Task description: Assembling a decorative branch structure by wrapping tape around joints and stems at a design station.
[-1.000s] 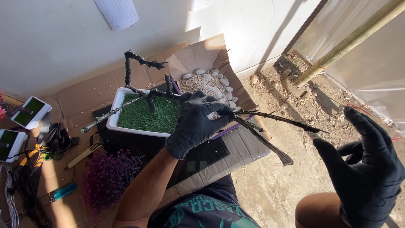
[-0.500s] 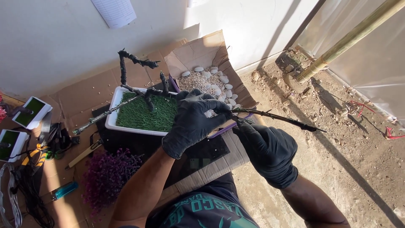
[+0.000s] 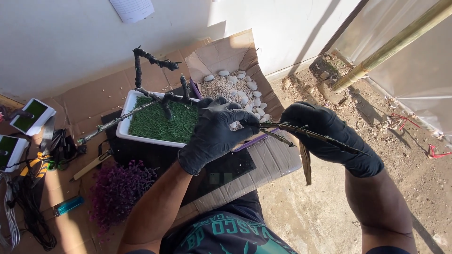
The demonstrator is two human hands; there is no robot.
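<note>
A thin dark twig (image 3: 306, 133) is gripped at both ends above the cardboard (image 3: 278, 160). Left hand (image 3: 214, 133), black-gloved, fingers clamped together on its near end. Right hand (image 3: 329, 136), gloved, fingers curled shut around its middle. Just behind: white tray (image 3: 123, 127) of green turf (image 3: 160, 123) with branched trunk (image 3: 155, 89); pebbles (image 3: 233, 87) adjacent.

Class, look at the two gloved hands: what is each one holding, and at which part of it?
Both hold one thin dark branch. The left hand pinches its near end, beside the white tray; the right hand closes its grip around the branch's middle, the tip sticking out past it.
</note>
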